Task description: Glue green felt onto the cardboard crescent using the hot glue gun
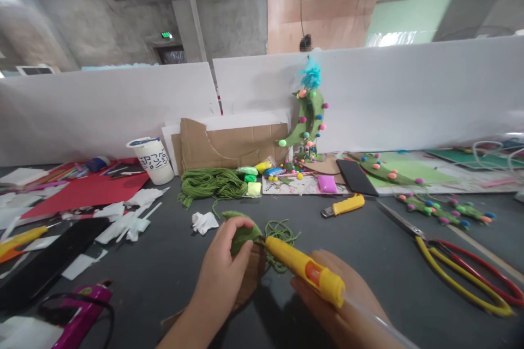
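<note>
My left hand (pixel 223 275) is closed on a cardboard shape partly wrapped in green yarn (pixel 242 234), thumb pressed on the wrapped end. My right hand (pixel 344 300) grips a yellow glue gun (pixel 305 270), its nozzle touching the yarn-wrapped piece by my left thumb. A clear glue stick pokes out of the gun's rear toward the lower right. Loose green yarn (pixel 280 232) trails from the piece onto the dark table (pixel 368 240).
A skein of green yarn (pixel 210 184), white cup (pixel 153 159), cardboard sheets (pixel 233 144) and a pom-pom decorated green shape (pixel 309 120) stand behind. Yellow utility knife (pixel 344 205), black phone (pixel 357 177), large scissors (pixel 454 262) lie right; red paper (pixel 88 191), pink glue gun (pixel 79 313) left.
</note>
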### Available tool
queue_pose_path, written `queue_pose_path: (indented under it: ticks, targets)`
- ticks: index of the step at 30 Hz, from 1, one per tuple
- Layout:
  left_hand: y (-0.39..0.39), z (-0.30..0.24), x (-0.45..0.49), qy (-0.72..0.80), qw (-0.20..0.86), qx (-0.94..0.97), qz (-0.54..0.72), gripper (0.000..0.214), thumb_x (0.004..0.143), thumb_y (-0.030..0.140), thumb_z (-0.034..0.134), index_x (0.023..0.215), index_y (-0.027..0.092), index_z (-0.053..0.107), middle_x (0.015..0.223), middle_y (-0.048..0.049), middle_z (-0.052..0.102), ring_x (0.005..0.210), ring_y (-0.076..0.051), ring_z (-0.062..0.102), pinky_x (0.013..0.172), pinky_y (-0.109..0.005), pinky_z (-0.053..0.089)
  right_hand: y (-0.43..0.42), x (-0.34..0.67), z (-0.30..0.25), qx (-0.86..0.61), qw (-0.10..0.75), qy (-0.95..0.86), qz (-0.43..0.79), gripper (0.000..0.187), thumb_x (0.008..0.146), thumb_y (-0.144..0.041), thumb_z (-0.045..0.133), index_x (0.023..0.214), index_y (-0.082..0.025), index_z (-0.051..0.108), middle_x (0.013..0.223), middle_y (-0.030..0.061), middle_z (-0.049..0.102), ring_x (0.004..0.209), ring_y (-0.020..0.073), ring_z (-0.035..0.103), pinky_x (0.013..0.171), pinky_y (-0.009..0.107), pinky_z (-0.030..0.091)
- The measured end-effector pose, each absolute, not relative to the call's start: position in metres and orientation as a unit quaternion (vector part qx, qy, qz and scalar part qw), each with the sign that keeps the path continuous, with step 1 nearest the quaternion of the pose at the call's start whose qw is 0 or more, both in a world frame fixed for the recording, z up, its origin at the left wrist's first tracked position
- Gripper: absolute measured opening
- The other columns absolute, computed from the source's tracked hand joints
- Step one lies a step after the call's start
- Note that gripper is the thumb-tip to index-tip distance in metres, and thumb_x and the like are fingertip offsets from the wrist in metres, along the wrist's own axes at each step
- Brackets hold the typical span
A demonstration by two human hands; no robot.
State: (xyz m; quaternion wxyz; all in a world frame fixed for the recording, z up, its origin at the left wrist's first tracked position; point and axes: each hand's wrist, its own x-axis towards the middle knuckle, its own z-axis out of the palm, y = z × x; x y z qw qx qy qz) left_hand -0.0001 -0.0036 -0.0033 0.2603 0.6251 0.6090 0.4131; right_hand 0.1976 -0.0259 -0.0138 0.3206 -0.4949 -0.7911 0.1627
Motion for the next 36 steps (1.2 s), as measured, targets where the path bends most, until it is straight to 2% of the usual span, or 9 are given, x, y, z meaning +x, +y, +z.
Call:
queue_pose_path:
  ticks: [5,24,28,30,33,36]
  targets:
    - [-0.004,-0.002,0.0,0.605,0.264,0.628,0.411,0.022,0.08,0.015,0.049,0.097,0.026,0.055,0.102,-0.0032,0.061,0.097,-0.025,0.058,0.087,-0.038,0.041,-0.026,0.197,-0.012,-0.487,0.327,-0.792,0.169,0.027,0.088,-0.032,0.045,0.063,-0.023,0.04,0.061,-0.0011,0.053,0.055,0.0157,0.052,0.05,0.026,0.034]
    - [-0.004,-0.003,0.0,0.611,0.271,0.625,0.402,0.019,0.082,0.017,0.048,0.099,0.026,0.054,0.103,-0.003,0.06,0.1,-0.024,0.058,0.088,-0.038,0.04,-0.026,0.198,-0.015,-0.498,0.349,-0.778,0.161,0.025,0.086,-0.032,0.05,0.063,-0.023,0.045,0.06,-0.0015,0.056,0.054,0.0154,0.053,0.047,0.024,0.035]
    - [-0.004,0.0,-0.001,0.621,0.276,0.616,0.398,0.019,0.083,0.018,0.048,0.099,0.025,0.053,0.105,-0.0036,0.062,0.102,-0.026,0.058,0.087,-0.038,0.041,-0.019,0.203,-0.017,-0.544,0.385,-0.701,0.255,0.021,0.084,-0.039,0.053,0.07,-0.023,0.058,0.07,0.0022,0.065,0.063,0.0195,0.06,0.056,0.027,0.044]
    - [-0.003,0.002,-0.003,0.625,0.272,0.614,0.398,0.018,0.083,0.019,0.048,0.099,0.026,0.053,0.105,-0.0034,0.063,0.102,-0.026,0.058,0.086,-0.038,0.041,-0.014,0.207,-0.016,-0.558,0.395,-0.649,0.335,0.026,0.083,-0.043,0.053,0.073,-0.022,0.063,0.076,0.0044,0.067,0.071,0.0212,0.061,0.063,0.028,0.047]
    - [0.0,0.006,-0.01,0.638,0.255,0.612,0.393,0.018,0.083,0.02,0.048,0.099,0.026,0.053,0.104,-0.0026,0.063,0.101,-0.026,0.058,0.085,-0.037,0.041,-0.005,0.215,-0.011,-0.543,0.338,-0.612,0.465,0.03,0.083,-0.041,0.052,0.071,-0.018,0.068,0.071,0.0044,0.067,0.065,0.0178,0.059,0.061,0.026,0.045]
    - [0.004,0.01,-0.022,0.657,0.231,0.602,0.391,0.017,0.084,0.023,0.049,0.1,0.027,0.052,0.104,-0.0023,0.062,0.1,-0.026,0.058,0.084,-0.037,0.04,-0.002,0.221,-0.006,-0.499,0.265,-0.597,0.569,0.016,0.076,-0.024,0.056,0.076,-0.016,0.07,0.075,0.003,0.069,0.065,0.0145,0.058,0.057,0.022,0.043]
